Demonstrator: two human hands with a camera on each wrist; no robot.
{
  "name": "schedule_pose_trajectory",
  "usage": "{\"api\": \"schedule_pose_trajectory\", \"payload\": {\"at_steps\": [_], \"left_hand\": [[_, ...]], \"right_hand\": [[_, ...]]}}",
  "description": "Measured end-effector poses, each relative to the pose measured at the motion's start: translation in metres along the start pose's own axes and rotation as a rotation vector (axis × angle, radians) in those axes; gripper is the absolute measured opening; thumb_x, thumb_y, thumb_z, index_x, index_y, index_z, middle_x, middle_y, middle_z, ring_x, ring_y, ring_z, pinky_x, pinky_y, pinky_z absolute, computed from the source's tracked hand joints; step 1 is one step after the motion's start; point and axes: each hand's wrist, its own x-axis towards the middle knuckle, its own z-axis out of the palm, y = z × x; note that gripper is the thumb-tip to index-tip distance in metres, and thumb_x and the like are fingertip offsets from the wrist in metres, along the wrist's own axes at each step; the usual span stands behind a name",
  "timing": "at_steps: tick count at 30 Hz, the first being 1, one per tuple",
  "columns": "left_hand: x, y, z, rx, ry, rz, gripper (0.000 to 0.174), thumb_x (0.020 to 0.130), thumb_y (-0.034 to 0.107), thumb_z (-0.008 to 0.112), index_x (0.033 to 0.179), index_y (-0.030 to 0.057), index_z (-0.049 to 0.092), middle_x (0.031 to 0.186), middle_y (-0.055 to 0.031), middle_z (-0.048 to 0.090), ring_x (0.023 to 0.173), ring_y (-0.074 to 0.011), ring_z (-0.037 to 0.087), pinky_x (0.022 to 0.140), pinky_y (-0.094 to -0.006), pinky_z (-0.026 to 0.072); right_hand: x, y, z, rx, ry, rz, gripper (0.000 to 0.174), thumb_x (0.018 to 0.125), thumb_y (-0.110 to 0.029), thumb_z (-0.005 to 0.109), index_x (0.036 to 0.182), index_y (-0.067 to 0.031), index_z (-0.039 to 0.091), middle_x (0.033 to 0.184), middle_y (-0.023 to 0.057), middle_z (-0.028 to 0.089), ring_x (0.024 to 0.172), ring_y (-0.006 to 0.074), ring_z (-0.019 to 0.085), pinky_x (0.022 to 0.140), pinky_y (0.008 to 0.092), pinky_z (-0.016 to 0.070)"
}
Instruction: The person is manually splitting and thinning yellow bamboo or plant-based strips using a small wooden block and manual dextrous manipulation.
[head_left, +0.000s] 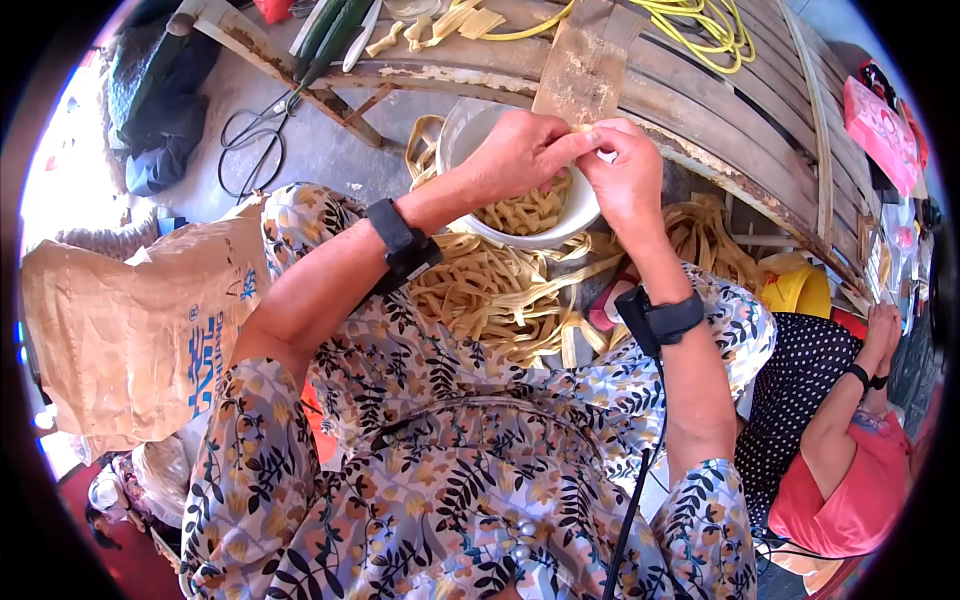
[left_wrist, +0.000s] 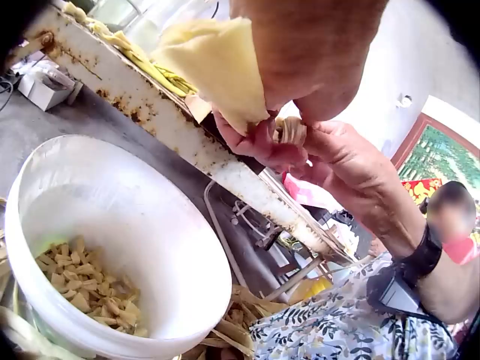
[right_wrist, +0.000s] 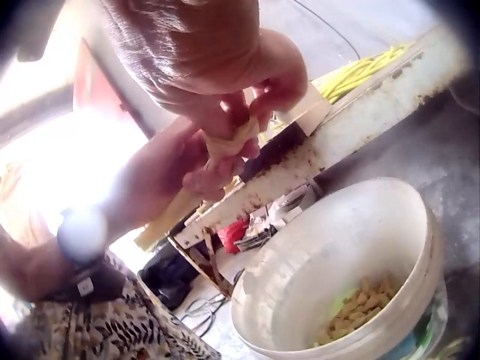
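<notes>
Both hands meet above a white bucket (left_wrist: 187, 240) that holds many small pale pieces (right_wrist: 356, 311). The left hand (head_left: 520, 150) grips a pale yellow strip (left_wrist: 214, 67), whose wide end sticks out in the left wrist view. Fingertips of the right hand (head_left: 625, 170) pinch the same strip (right_wrist: 232, 142) where the two hands touch. In the left wrist view a short folded bit (left_wrist: 290, 130) shows between the fingers. Much of the strip is hidden by the hands in the head view.
Long flat strips (head_left: 490, 300) lie heaped below the bucket. A slatted bench (head_left: 690, 110) with a wooden board (head_left: 580, 70) and yellow cord (head_left: 705, 30) stands beyond. At left is a brown paper bag (head_left: 150, 320); at right, a yellow bucket (head_left: 800, 290) and another seated person (head_left: 840, 470).
</notes>
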Motion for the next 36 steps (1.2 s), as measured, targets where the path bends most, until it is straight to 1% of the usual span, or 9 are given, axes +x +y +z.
{"api": "schedule_pose_trajectory", "payload": {"at_steps": [5,8,9,11,14,23,30,33,36], "left_hand": [[0.005,-0.011,0.009,-0.004,0.073,0.027,0.04,0.087,0.032,0.048,0.073,-0.0044,0.059,0.05,-0.0072,0.053,0.043,-0.0111,0.049,0.043,-0.0262,0.0397],[0.005,-0.019,0.004,-0.362,0.122,-0.375,0.034,0.088,0.027,0.044,0.076,-0.0007,0.058,0.055,-0.0004,0.05,0.045,-0.0069,0.043,0.041,-0.0213,0.0339],[0.004,-0.017,0.004,-0.399,0.108,-0.335,0.034,0.088,0.027,0.043,0.076,-0.0002,0.059,0.055,0.0002,0.049,0.045,-0.0066,0.043,0.041,-0.021,0.0335],[0.004,-0.012,0.001,-0.462,0.06,-0.255,0.033,0.088,0.027,0.042,0.076,0.0009,0.059,0.054,0.0013,0.049,0.046,-0.0059,0.042,0.041,-0.0202,0.0329],[0.003,-0.009,0.001,-0.197,0.15,-0.189,0.036,0.089,0.029,0.044,0.077,-0.0015,0.059,0.057,-0.0029,0.054,0.044,-0.0063,0.046,0.041,-0.0207,0.0367],[-0.002,-0.003,0.007,-0.185,0.198,-0.128,0.025,0.087,0.019,0.051,0.084,-0.0036,0.059,0.066,-0.0037,0.058,0.053,-0.0057,0.052,0.045,-0.0207,0.0445],[-0.001,-0.012,0.01,-0.253,0.225,-0.098,0.022,0.085,0.018,0.054,0.088,-0.0027,0.061,0.072,-0.0029,0.059,0.064,-0.005,0.053,0.052,-0.0205,0.0474],[0.0,-0.015,0.01,-0.145,0.184,-0.181,0.022,0.084,0.018,0.054,0.086,-0.0026,0.062,0.073,-0.0042,0.061,0.065,-0.0055,0.054,0.053,-0.0218,0.047],[-0.003,-0.007,0.013,-0.001,0.184,-0.062,0.022,0.084,0.018,0.054,0.083,-0.0022,0.062,0.074,-0.006,0.062,0.062,-0.007,0.055,0.051,-0.0231,0.046]], "right_hand": [[-0.001,-0.004,0.004,-0.033,0.163,-0.182,0.009,0.065,-0.006,0.065,0.072,-0.0025,0.062,0.082,0.004,0.057,0.078,0.0221,0.052,0.069,0.03,0.0433],[0.005,-0.011,-0.01,-0.003,0.233,-0.351,0.008,0.065,-0.003,0.064,0.073,-0.0024,0.062,0.083,0.0045,0.057,0.079,0.0212,0.052,0.072,0.0305,0.043],[0.009,-0.003,-0.011,0.075,0.232,-0.358,0.008,0.066,-0.002,0.064,0.073,-0.0019,0.061,0.084,0.0052,0.056,0.078,0.0196,0.052,0.067,0.029,0.0443],[0.003,0.007,-0.005,0.328,0.137,-0.104,0.008,0.067,-0.004,0.065,0.074,-0.0021,0.061,0.082,0.0054,0.056,0.077,0.0185,0.052,0.059,0.0266,0.0448],[-0.002,-0.002,-0.006,0.17,0.132,-0.079,0.009,0.068,-0.007,0.066,0.075,-0.0042,0.061,0.078,0.0048,0.056,0.071,0.0174,0.054,0.052,0.0256,0.0439],[-0.006,-0.026,-0.012,-0.025,0.156,-0.179,0.012,0.069,-0.012,0.067,0.078,-0.0095,0.06,0.074,0.0038,0.056,0.062,0.0213,0.057,0.053,0.03,0.0439],[-0.008,-0.011,-0.01,-0.152,-0.037,-0.063,0.019,0.072,-0.023,0.065,0.074,-0.0058,0.058,0.073,0.0084,0.056,0.065,0.0269,0.057,0.055,0.0354,0.0431],[-0.009,-0.005,-0.002,-0.193,-0.046,-0.088,0.018,0.072,-0.021,0.063,0.07,-0.0043,0.057,0.071,0.0095,0.055,0.064,0.0285,0.056,0.056,0.036,0.0429],[-0.011,-0.006,0.007,-0.202,0.037,-0.124,0.017,0.07,-0.019,0.063,0.066,-0.0036,0.056,0.069,0.0102,0.054,0.063,0.0295,0.055,0.055,0.0363,0.0427]]}}
